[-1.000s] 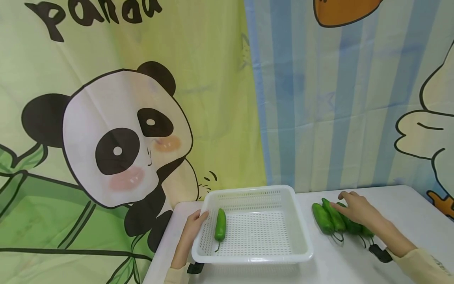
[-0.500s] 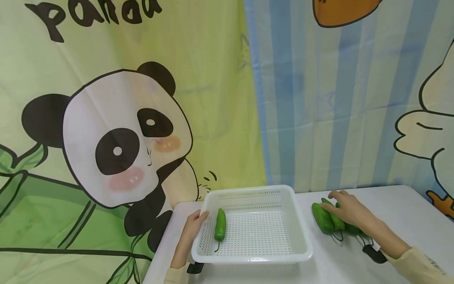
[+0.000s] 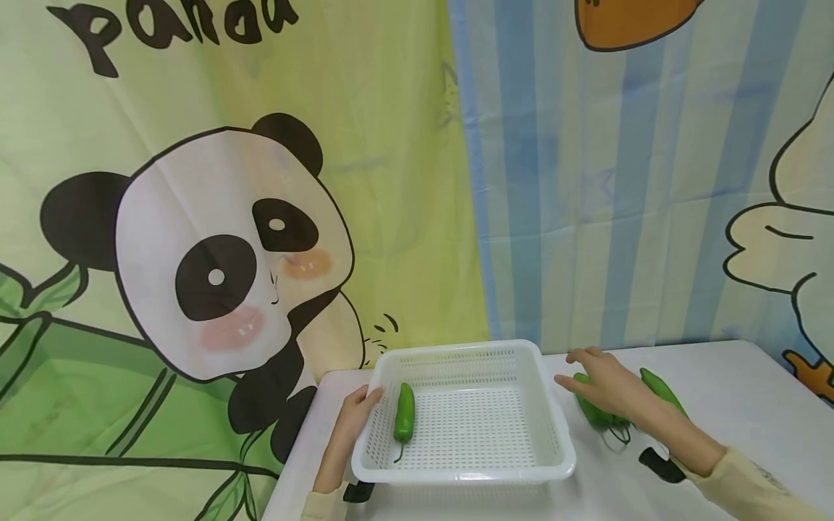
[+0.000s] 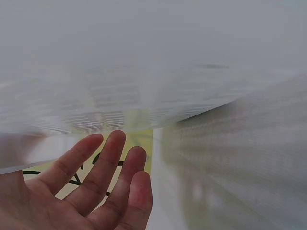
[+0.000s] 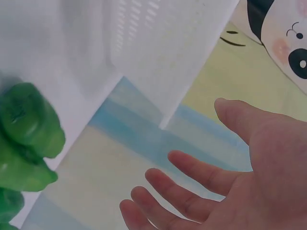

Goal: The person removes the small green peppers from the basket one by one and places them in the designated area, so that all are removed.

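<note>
A white perforated plastic basket point(image 3: 464, 475) stands on the white table, one green chili pepper point(image 3: 405, 414) lying along its left side. My left hand point(image 3: 353, 414) holds the basket's left rim, thumb over the edge; in the left wrist view its fingers point(image 4: 115, 165) extend along the outside. To the right of the basket, my right hand point(image 3: 609, 387) hovers above several green peppers point(image 5: 31, 122), its fingers spread and nothing in them. It partly covers the bunch; one pepper point(image 3: 661, 387) shows behind the wrist, and thin stems point toward the front.
A curtain point(image 3: 417, 181) with a panda print and blue stripes hangs right behind the table point(image 3: 736, 405). Black straps with small wrist cameras point(image 3: 661, 463) sit below both hands.
My right hand has moved left across the peppers toward the basket, uncovering a pepper on the right and hiding those in the middle. The left hand and basket have stayed put.
</note>
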`<action>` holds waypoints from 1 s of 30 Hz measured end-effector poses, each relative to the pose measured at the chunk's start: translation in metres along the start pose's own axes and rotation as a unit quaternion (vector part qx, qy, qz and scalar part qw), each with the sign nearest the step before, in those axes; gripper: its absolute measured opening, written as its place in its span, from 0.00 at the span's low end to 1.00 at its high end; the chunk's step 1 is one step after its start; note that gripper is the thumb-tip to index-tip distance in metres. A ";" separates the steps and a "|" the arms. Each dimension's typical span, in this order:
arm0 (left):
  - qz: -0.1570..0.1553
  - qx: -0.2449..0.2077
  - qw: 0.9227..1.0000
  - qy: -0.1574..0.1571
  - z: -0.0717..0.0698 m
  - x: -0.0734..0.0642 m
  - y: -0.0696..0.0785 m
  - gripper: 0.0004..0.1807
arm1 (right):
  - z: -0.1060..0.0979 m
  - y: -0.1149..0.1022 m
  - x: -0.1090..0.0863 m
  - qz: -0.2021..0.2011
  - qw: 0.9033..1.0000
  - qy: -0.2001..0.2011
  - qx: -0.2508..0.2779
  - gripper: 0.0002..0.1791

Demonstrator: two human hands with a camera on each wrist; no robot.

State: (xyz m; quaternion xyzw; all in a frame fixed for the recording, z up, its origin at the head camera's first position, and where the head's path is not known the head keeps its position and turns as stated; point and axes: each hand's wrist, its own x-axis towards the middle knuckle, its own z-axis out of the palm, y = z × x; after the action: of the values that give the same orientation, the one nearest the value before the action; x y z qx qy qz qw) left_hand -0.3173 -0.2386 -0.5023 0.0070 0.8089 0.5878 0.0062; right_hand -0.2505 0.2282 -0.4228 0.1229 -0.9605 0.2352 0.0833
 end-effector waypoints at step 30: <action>-0.002 -0.012 1.000 -0.008 0.000 0.001 -0.002 0.28 | 0.014 -0.094 0.024 -0.108 0.961 -0.190 0.168 0.21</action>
State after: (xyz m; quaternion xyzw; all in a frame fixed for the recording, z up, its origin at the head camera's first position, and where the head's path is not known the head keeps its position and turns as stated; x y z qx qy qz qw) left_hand -0.3182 -0.2390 -0.5041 0.0102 0.8019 0.5972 0.0136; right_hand -0.2494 0.1359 -0.3896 0.2802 -0.8863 0.3556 -0.0973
